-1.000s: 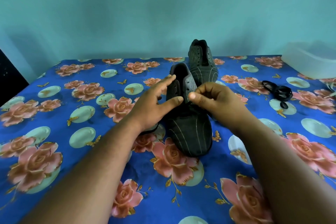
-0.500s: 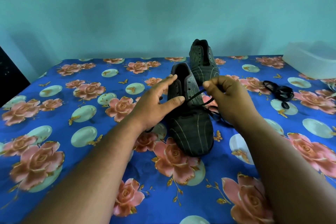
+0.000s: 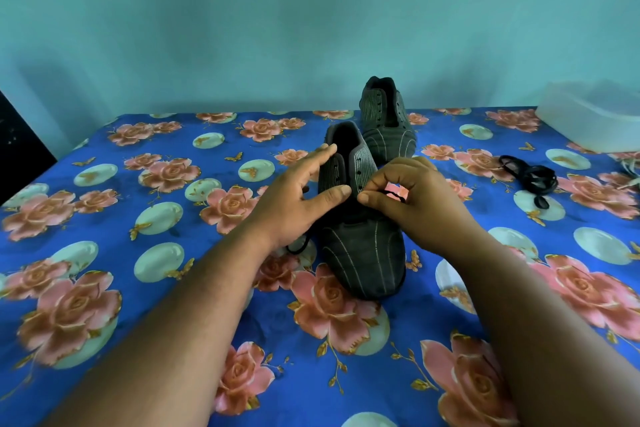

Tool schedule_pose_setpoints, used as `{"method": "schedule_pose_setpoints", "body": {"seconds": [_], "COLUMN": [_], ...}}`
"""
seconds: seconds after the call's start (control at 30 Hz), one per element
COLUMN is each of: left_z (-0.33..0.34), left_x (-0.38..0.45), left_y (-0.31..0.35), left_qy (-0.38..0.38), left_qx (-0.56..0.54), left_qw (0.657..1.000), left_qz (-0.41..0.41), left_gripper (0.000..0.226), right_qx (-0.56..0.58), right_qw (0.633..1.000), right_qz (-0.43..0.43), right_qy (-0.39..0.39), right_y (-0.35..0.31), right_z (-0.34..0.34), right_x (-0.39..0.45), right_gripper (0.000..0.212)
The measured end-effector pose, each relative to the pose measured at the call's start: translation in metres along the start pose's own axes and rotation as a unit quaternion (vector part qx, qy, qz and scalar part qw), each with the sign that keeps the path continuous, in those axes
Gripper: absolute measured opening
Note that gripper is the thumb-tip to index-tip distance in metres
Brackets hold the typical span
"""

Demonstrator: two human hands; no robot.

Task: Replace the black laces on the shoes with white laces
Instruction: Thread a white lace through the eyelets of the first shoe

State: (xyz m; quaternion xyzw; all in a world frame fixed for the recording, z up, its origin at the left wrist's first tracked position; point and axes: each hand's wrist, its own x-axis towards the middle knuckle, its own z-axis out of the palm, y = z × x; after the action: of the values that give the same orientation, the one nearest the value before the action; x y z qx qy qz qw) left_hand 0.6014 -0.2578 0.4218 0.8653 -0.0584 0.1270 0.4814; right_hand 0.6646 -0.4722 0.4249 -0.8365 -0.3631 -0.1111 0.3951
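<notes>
A dark striped shoe [image 3: 363, 246] lies toe toward me on the flowered cloth. My left hand [image 3: 298, 198] rests on its left side with straight fingers, the thumb on the tongue area. My right hand [image 3: 412, 198] is curled at the shoe's right eyelets and pinches a loop of its black lace [image 3: 393, 193]. One end of that lace [image 3: 299, 246] trails out under my left wrist. A second matching shoe [image 3: 386, 121] stands behind, with no lace in its eyelets. A bundled black lace [image 3: 531, 178] lies to the right.
The blue floral cloth [image 3: 145, 288] covers the whole surface. A translucent plastic tub [image 3: 595, 114] sits at the far right, with something white [image 3: 628, 166] at the right edge below it. A dark object [image 3: 20, 149] stands at the left edge. The wall is close behind.
My right hand pulled the black lace out to the right, then came back to the shoe's eyelets. My left hand stayed on the shoe.
</notes>
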Motion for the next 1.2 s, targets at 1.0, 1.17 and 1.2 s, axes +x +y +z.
{"method": "schedule_pose_setpoints", "body": {"seconds": [1.0,1.17,1.2], "left_z": [0.001,0.001,0.001], "left_x": [0.002,0.002,0.001], "left_y": [-0.005,-0.005,-0.004], "left_qy": [-0.003,-0.002,-0.001], "left_qx": [-0.001,-0.005,-0.003], "left_qw": [1.0,1.0,1.0], "left_qz": [-0.003,-0.009,-0.01], "left_gripper": [0.07,0.07,0.071], "right_qx": [-0.004,-0.034,-0.03], "right_qw": [0.989,0.974,0.978], "right_qz": [0.126,0.186,0.17], "right_qy": [0.078,0.124,0.121], "right_y": [0.023,0.026,0.023], "right_z": [-0.015,-0.012,-0.011], "right_x": [0.005,0.003,0.002], "right_gripper": [0.015,0.016,0.017]}}
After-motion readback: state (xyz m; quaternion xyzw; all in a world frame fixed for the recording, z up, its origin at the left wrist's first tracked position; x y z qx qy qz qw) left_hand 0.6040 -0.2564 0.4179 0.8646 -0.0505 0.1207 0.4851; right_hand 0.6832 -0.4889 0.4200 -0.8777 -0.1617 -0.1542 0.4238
